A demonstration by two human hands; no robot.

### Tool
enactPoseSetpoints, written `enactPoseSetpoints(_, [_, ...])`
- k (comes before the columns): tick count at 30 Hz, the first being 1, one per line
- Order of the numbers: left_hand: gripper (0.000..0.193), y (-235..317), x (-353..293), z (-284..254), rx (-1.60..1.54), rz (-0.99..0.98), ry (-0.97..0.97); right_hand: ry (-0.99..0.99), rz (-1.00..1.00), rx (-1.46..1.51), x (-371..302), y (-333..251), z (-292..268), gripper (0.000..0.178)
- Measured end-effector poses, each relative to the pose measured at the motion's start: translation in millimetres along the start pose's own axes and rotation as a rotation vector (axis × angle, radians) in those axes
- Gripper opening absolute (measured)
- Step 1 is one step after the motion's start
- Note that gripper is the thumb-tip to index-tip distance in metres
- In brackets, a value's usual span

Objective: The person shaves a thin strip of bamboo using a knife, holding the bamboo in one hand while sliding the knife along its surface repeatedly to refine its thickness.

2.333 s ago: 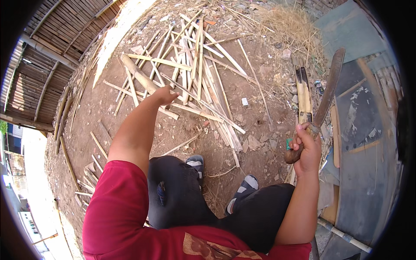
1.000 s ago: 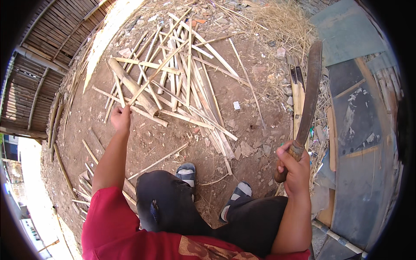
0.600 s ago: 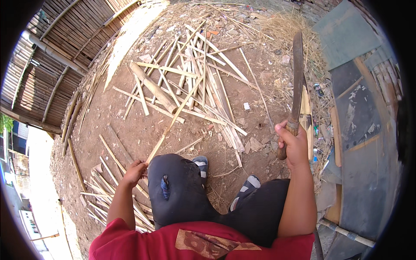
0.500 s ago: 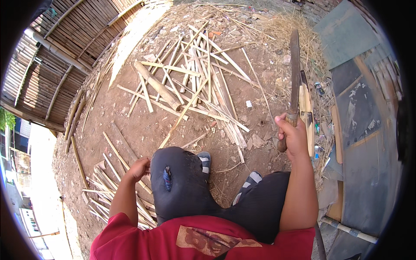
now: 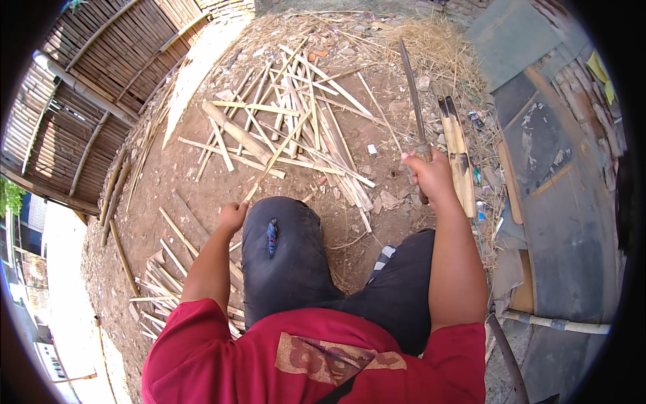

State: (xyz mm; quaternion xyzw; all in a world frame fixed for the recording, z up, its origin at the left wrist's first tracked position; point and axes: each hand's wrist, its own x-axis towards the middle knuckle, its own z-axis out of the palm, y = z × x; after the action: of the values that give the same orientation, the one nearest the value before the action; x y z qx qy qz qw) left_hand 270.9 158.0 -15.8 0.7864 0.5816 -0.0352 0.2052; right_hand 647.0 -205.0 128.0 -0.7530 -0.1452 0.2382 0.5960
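Observation:
My right hand [image 5: 431, 176] is wrapped round the wooden handle of a machete [image 5: 412, 91], its long dark blade pointing up and away from me. Beside my left knee, my left hand [image 5: 233, 215] is closed at the near end of a long, thin bamboo strip [image 5: 277, 155]. That strip slants up to the right, its far part lying over other strips. A loose heap of pale bamboo strips [image 5: 259, 106] spreads on the dirt ahead, with a thick round pole [image 5: 237, 133] lying in its left side.
Two split lengths of bamboo [image 5: 459, 145] lie right of the machete. More strips [image 5: 176, 230] are piled left of my leg. Dark sheets [image 5: 558, 155] line the right side, a bamboo-slat wall [image 5: 74, 101] the upper left. Straw [image 5: 437, 50] lies at the back.
My left hand has moved forward to the near end of the bamboo strip. The machete has shifted left and its blade now leans left, turned more edge-on.

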Motion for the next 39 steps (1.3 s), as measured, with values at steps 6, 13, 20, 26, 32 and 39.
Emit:
enactPoseSetpoints(6, [0.05,-60.4,-86.5,-47.6,0.021,0.155,0.422,-0.045,-0.109,-0.323,0.6,-0.8,-6.1,0.055])
enactPoseSetpoints(13, [0.038,-102.5,-179.3,-85.3,-0.108,0.28,0.632,-0.095,-0.204,-0.36,-15.8,-24.6,-2.4,0.063])
enactPoseSetpoints(20, [0.025,-91.4,-230.2,-94.4,-0.163,0.394,0.598,-0.056,-0.307,-0.319,-14.5,-11.6,4.5,0.073])
enactPoseSetpoints(26, [0.025,-83.6,-249.8,-80.9,-0.205,0.447,0.538,-0.005,-0.531,-0.599,-34.0,-22.0,6.8,0.055])
enactPoseSetpoints(32, [0.032,-55.1,-273.2,-66.2,-0.435,0.36,0.07,-0.35,-0.84,-0.737,-54.3,-17.8,37.3,0.033])
enactPoseSetpoints(39, [0.047,-62.6,-271.8,-47.4,-0.275,0.392,-0.051,-0.253,-0.566,-0.768,-14.0,5.6,22.8,0.039])
